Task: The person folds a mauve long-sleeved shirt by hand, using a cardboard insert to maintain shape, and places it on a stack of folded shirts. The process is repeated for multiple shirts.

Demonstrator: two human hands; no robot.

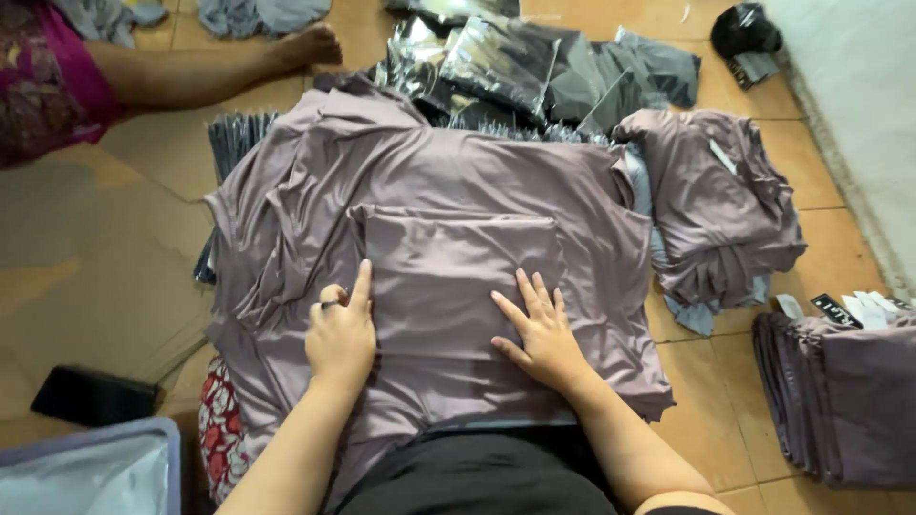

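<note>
Garment: mauve, smooth, folded into a rectangle atop a spread shirt.
Left hand: pressed its 9 o'clock edge, fingers mostly curled.
Right hand: lay flat at 4 o'clock, fingers apart.

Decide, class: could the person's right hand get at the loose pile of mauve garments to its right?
Probably yes: the right hand rests flat on the folded garment, holding nothing, and nothing stands between it and the pile.

**Surroundings of the tiled floor work area**

Tiled floor as landmark. On it, upper right: a heap of mauve garments; lower right: a neat folded stack topped with tags. Top centre: shiny plastic bags. Upper left: another person's foot. Lower left: a black flat object and a plastic bin.
</note>
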